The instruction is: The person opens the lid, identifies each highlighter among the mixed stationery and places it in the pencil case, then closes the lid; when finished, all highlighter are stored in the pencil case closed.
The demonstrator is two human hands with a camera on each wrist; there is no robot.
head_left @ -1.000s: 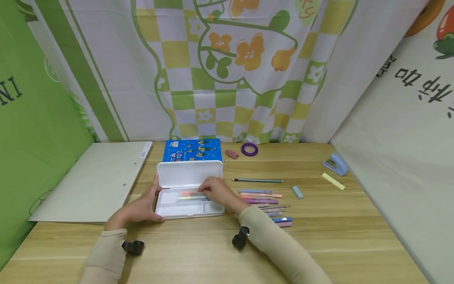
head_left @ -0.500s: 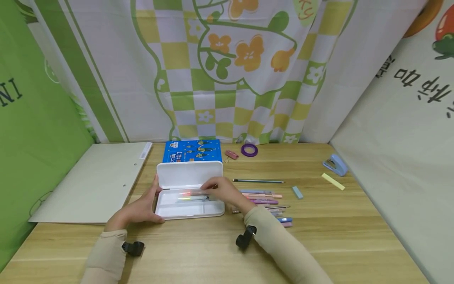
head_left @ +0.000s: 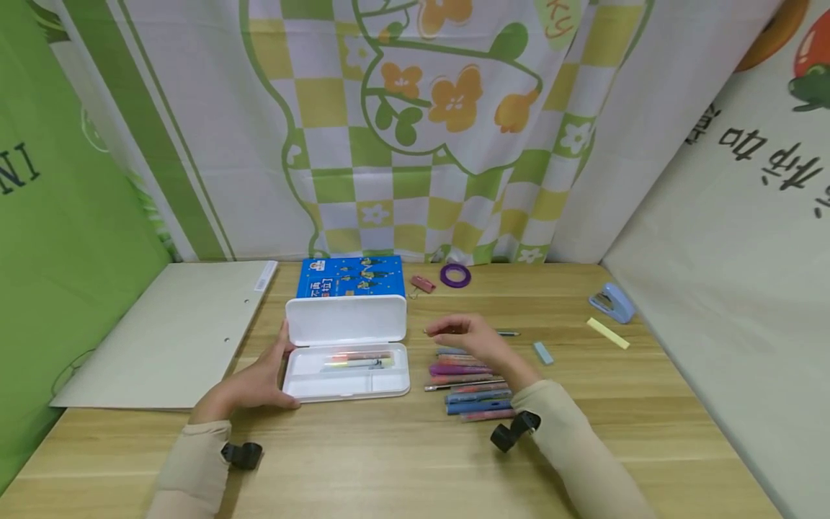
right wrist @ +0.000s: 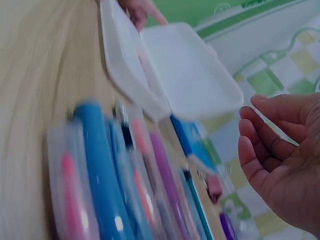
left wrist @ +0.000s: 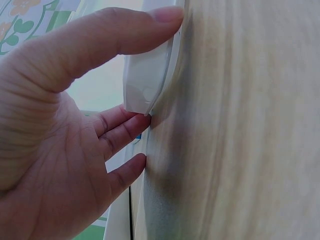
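Note:
A white pencil case (head_left: pixel 320 387) lies with its lid raised, holding an orange-pink pen and a whitish pen with yellow ends (head_left: pixel 353 364) in its long rear compartment. My left hand (head_left: pixel 262 375) grips the case's left end; in the left wrist view the thumb lies along the front edge and fingertips touch the far corner. To the right, my right hand (head_left: pixel 476 342) hovers over a row of pens (head_left: pixel 470 369) with loosely bent fingers and nothing between them. Beneath it, the hand partly covers a dark green pencil (head_left: pixel 509 333). Blue, purple and pink pens (right wrist: pixel 102 170) fill the lower right wrist view.
Behind the case lies a blue book (head_left: pixel 353 276), beside a pink binder clip (head_left: pixel 424 283) and purple tape roll (head_left: pixel 456 275). Rightward are a blue eraser (head_left: pixel 543 353), yellow strip (head_left: pixel 608 333) and blue stapler-like tool (head_left: pixel 612 303). A large pale folder (head_left: pixel 171 335) covers the left.
My right hand has let go of the orange-pink pen in the case and moved right, over the loose pens. My left hand stays on the case's left end.

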